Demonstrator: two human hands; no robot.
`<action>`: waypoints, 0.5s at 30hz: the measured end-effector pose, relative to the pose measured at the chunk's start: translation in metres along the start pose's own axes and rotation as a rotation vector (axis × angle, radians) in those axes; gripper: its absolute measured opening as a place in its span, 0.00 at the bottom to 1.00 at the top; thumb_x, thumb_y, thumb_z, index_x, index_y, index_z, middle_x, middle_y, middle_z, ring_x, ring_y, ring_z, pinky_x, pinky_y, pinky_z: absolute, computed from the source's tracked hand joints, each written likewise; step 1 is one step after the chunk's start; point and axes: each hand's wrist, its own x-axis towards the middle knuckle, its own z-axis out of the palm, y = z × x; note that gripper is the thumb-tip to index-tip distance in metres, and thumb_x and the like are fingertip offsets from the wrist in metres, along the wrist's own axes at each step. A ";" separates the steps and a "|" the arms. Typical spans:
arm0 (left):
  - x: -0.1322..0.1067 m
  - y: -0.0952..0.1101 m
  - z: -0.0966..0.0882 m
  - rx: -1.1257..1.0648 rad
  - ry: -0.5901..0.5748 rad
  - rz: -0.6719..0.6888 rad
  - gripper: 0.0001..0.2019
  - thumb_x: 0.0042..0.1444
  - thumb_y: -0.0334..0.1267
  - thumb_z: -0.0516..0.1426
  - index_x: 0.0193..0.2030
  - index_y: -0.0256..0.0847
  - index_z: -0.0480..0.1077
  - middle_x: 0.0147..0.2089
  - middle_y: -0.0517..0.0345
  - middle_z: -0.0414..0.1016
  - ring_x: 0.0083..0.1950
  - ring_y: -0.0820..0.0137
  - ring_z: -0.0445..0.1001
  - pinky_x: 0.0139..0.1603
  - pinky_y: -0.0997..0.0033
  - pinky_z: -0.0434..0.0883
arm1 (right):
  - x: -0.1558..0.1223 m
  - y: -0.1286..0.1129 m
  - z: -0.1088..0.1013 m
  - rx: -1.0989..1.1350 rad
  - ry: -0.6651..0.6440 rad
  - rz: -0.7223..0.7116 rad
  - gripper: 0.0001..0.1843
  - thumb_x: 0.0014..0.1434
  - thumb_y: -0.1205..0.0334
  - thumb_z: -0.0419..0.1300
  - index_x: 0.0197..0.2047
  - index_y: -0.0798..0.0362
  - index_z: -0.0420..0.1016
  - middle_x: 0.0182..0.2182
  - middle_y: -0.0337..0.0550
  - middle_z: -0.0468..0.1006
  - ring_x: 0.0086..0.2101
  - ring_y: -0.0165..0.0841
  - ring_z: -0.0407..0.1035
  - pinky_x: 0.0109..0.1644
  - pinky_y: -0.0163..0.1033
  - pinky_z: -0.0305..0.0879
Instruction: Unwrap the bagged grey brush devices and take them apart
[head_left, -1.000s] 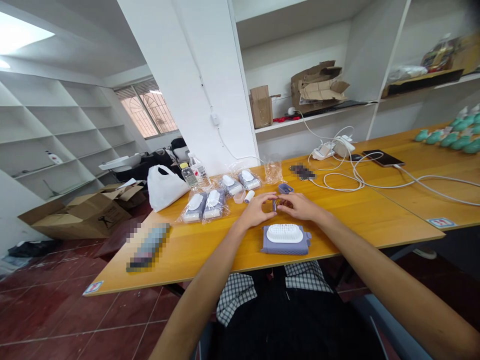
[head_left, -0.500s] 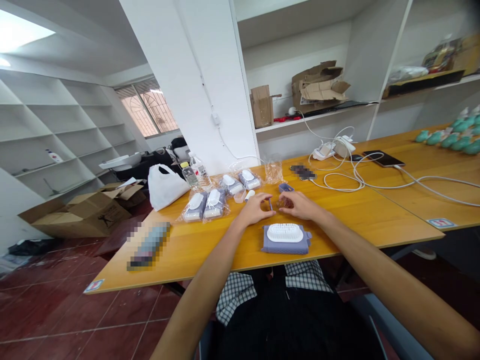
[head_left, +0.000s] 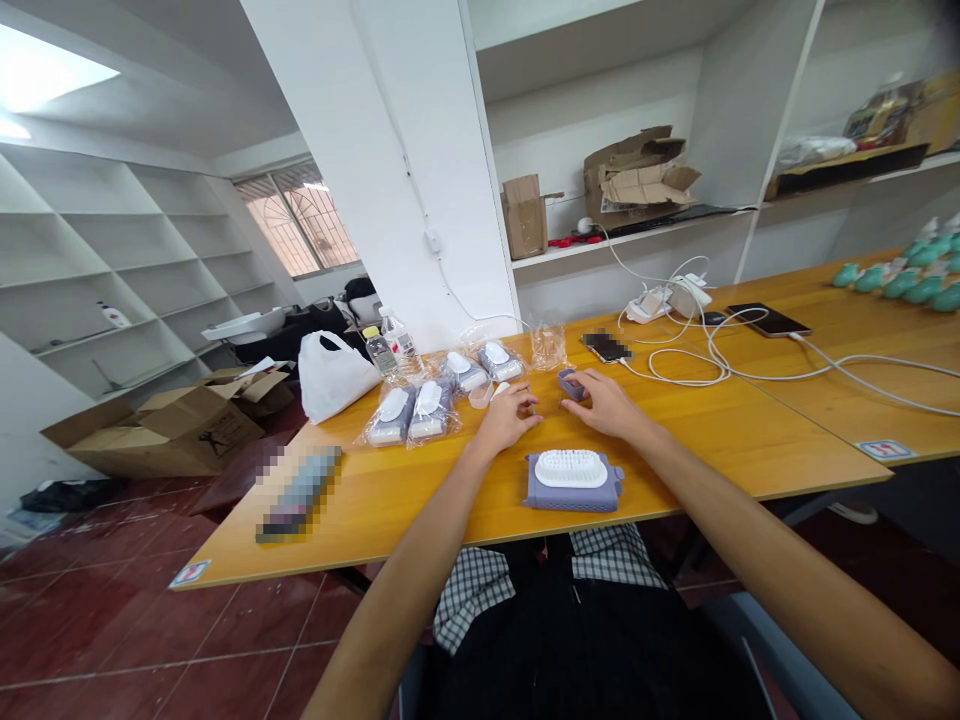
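Both my hands rest on the wooden table (head_left: 750, 440), just beyond a purple brush with white bristles (head_left: 574, 480). My right hand (head_left: 606, 402) reaches forward, and its fingers close round a small purple piece (head_left: 568, 381). My left hand (head_left: 508, 416) lies beside it with curled fingers, pinching something thin that I cannot make out. A small white cylinder (head_left: 498, 388) lies just past my left fingertips. Several more brushes sealed in clear bags (head_left: 411, 412) lie to the left, with others behind them (head_left: 484, 365).
A white plastic bag (head_left: 330, 375) and two small bottles (head_left: 390, 348) stand at the table's far left. An empty clear bag (head_left: 549, 345), a dark phone (head_left: 606, 347), white chargers and cables (head_left: 679, 330) and another phone (head_left: 769, 319) lie further back. Teal bottles (head_left: 911, 278) are at far right. Cardboard boxes (head_left: 157, 430) sit on the floor.
My hands were together over a thin purple part and a brown thing. They have separated, and my right hand has moved forward onto the small purple piece.
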 end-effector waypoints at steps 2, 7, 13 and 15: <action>0.001 -0.003 0.002 -0.062 0.012 -0.049 0.13 0.56 0.34 0.71 0.48 0.39 0.81 0.73 0.39 0.69 0.39 0.68 0.84 0.50 0.55 0.85 | -0.001 0.001 -0.005 -0.061 -0.014 0.035 0.17 0.65 0.51 0.66 0.52 0.49 0.79 0.49 0.53 0.80 0.47 0.47 0.77 0.53 0.51 0.73; 0.000 0.002 0.003 -0.035 0.000 -0.014 0.12 0.56 0.38 0.73 0.45 0.41 0.82 0.62 0.44 0.78 0.54 0.58 0.82 0.58 0.54 0.81 | -0.005 0.019 -0.025 -0.030 -0.076 0.080 0.16 0.56 0.53 0.71 0.45 0.48 0.77 0.43 0.46 0.80 0.43 0.43 0.75 0.49 0.47 0.71; -0.002 0.006 0.002 0.195 0.023 -0.004 0.11 0.57 0.45 0.72 0.43 0.44 0.85 0.55 0.48 0.77 0.59 0.54 0.77 0.66 0.51 0.74 | -0.007 0.035 -0.033 0.151 -0.321 0.205 0.21 0.46 0.64 0.70 0.45 0.48 0.73 0.31 0.36 0.77 0.29 0.35 0.71 0.34 0.39 0.66; -0.001 0.004 0.003 0.224 0.004 -0.040 0.12 0.59 0.46 0.71 0.46 0.44 0.84 0.46 0.52 0.78 0.50 0.59 0.78 0.58 0.56 0.77 | -0.006 0.033 -0.028 0.157 -0.309 0.201 0.14 0.50 0.62 0.69 0.38 0.48 0.70 0.28 0.36 0.77 0.28 0.35 0.70 0.32 0.39 0.64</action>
